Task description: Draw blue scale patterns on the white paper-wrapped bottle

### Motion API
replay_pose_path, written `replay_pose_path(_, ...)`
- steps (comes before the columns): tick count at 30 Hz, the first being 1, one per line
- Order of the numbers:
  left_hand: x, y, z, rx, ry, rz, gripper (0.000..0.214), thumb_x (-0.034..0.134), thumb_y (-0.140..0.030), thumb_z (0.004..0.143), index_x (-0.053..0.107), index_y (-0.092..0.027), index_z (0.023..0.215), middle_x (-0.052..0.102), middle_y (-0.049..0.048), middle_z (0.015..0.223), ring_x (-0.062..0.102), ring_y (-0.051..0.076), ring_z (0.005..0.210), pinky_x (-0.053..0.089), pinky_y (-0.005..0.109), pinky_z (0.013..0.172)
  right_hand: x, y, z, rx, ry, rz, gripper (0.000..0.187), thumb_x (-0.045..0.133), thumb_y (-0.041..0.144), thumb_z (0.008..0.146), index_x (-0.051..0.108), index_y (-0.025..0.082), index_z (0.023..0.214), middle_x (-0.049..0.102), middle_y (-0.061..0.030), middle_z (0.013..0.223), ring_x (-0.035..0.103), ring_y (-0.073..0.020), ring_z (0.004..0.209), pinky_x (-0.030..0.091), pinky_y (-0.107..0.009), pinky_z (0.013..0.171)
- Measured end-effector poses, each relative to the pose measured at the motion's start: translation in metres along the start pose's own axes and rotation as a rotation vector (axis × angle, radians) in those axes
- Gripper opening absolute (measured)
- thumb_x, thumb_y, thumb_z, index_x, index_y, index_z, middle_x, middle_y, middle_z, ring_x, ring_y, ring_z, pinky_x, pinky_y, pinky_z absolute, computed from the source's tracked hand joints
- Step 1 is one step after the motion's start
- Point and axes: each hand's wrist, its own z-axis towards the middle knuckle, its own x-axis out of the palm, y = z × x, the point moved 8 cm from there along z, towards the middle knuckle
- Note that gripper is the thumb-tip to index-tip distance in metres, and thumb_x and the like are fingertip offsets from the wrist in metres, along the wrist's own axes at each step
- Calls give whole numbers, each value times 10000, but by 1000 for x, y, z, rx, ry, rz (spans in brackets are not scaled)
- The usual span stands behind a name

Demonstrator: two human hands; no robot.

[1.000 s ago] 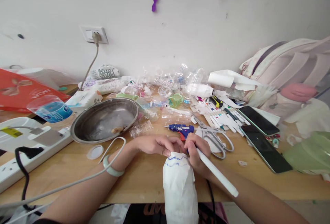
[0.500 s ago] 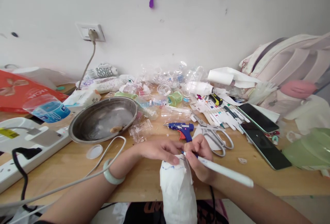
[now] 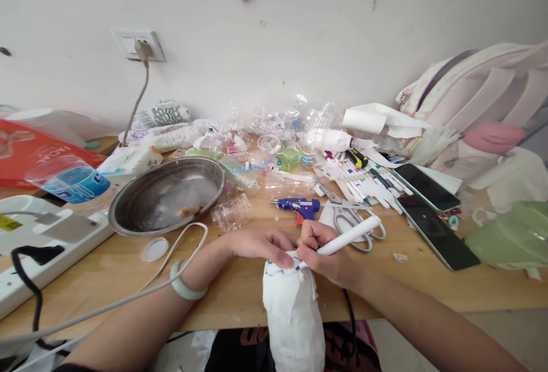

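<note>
Pen (image 3: 351,242) on white form (image 3: 293,312)
Right hand's (image 3: 325,252) fingers clamp the pen; left hand's (image 3: 261,246) grip the form (squiggled blue, I notice).

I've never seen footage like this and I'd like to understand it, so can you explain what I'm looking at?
There's no machine here, just a person's two bare hands. The view comes from one camera worn on the person's head, looking forward and down. The left hand holds the far end of a white, wrinkled, rounded cylinder. The right hand holds a slim white marker, its blue tip at the wavy blue marks near that end. On the light-brown wooden table lie a blue glue gun, grey-handled scissors and, to the right, two dark-screened phones. A round metal bowl sits to the left.
</note>
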Motion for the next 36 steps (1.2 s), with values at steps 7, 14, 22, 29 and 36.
replay_pose_path(7,1,4,2,5,19,-5,467,704,-582,676,556,-145,604,430,-44,550,349,76,549,256,220,488,4,-2,0,48,48,51,333,614,270,741,306,226,623,289,98,526,210,-62,459,169,-196,408)
replay_pose_path(14,1,7,2,2,30,14,441,692,-550,711,559,-140,617,423,-46,543,346,70,538,266,205,481,4,3,1,36,30,-88,298,563,228,679,286,221,568,282,93,517,221,-60,463,181,-200,419)
replay_pose_path(22,1,4,2,32,39,40,455,670,-558,733,558,-132,619,434,-38,560,350,73,546,267,205,476,-1,-3,0,64,6,-74,266,513,197,678,268,228,579,277,94,511,212,-68,466,178,-203,421)
replay_pose_path(29,4,-2,1,84,75,57,397,639,-495,797,570,-137,642,461,-30,629,406,82,618,352,195,586,-7,-7,-1,47,-48,93,306,566,224,726,287,231,601,277,106,495,227,-71,456,195,-206,432)
replay_pose_path(36,3,-28,-3,246,96,162,372,589,-442,852,637,-121,668,574,93,1051,506,196,1001,368,300,957,-20,-9,0,-134,-127,316,326,480,411,858,372,223,614,332,88,446,250,-90,406,222,-232,422)
